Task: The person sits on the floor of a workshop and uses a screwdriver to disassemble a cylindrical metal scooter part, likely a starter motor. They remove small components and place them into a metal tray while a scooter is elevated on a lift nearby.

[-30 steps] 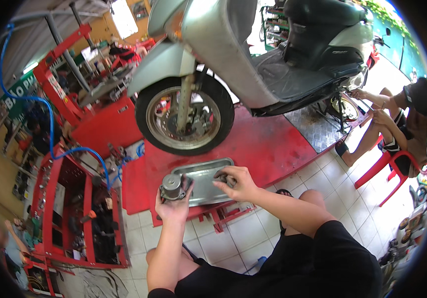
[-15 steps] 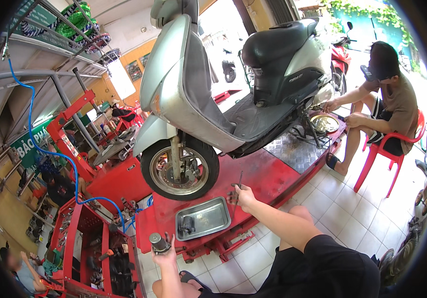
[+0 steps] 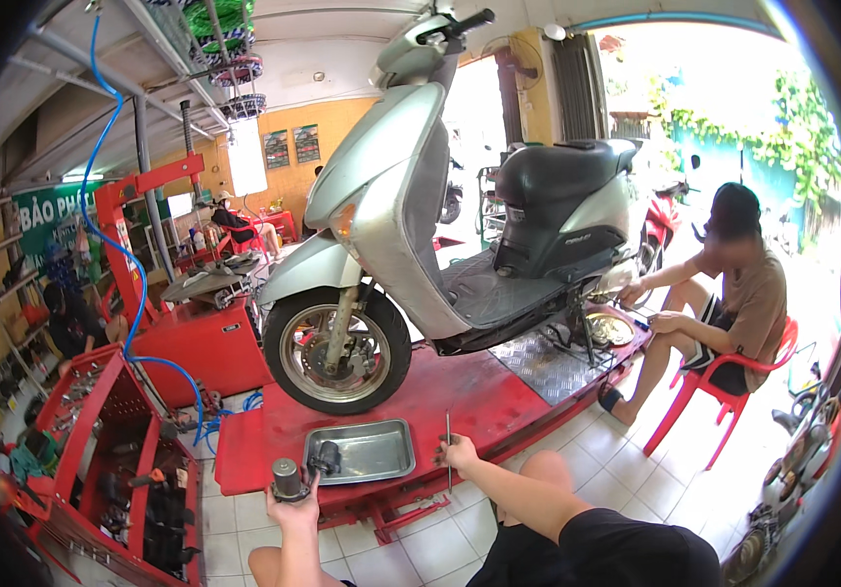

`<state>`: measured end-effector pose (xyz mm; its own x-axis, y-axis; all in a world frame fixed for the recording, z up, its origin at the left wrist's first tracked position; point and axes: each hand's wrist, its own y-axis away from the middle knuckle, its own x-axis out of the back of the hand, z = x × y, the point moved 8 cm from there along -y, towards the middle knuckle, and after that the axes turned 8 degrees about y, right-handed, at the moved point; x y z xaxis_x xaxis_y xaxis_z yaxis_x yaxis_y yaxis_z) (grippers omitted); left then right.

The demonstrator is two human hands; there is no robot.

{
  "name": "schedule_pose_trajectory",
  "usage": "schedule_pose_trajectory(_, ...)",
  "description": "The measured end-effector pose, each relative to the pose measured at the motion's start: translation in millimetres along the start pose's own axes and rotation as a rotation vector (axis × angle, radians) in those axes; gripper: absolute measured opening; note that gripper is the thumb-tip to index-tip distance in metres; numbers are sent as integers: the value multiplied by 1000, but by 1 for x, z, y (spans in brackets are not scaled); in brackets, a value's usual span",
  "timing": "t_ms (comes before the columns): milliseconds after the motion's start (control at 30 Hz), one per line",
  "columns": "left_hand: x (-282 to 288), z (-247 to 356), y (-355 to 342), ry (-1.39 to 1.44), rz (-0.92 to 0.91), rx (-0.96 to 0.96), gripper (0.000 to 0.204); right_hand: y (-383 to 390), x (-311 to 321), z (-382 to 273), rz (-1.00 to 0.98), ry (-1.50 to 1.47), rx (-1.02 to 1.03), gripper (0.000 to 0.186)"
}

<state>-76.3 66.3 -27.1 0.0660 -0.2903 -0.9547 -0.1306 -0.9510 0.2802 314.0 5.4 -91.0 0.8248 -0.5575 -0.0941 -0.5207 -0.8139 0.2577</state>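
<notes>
In my left hand (image 3: 293, 511) is a grey metal cylinder with a dark base (image 3: 287, 479), held upright with the fingers round its lower part. It looks like a small motor, but I cannot tell its exact kind. My right hand (image 3: 458, 454) is closed on a thin dark metal rod (image 3: 449, 426), which stands nearly upright to the right of the tray. Between the hands, a shallow metal tray (image 3: 372, 468) rests on the red lift platform (image 3: 269, 430). A dark, rounded part (image 3: 326, 457) lies at the tray's left end, close to my left fingertips.
A silver scooter (image 3: 386, 166) stands on the platform, its front wheel (image 3: 337, 350) just behind the tray. On a red chair (image 3: 724, 411) at the right, another person (image 3: 748, 293) works by the rear. A red tool cabinet (image 3: 112, 470) and blue hose (image 3: 137, 264) are at left.
The view has tilted and turned, so the scooter appears more upright. My left hand with the cylinder is slightly closer to the tray. Both hands keep their holds.
</notes>
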Motion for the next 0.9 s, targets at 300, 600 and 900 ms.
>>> schedule_pose_trajectory(300,-7,-50,-5,28,-21,147,56,76,-25,-26,-252,993,448,29)
schedule_pose_trajectory(600,-8,-65,0,36,-19,178,55,127,3,-78,112,1054,732,26)
schedule_pose_trajectory(900,-1,-86,15,-69,-26,226,53,103,41,-93,248,891,801,26)
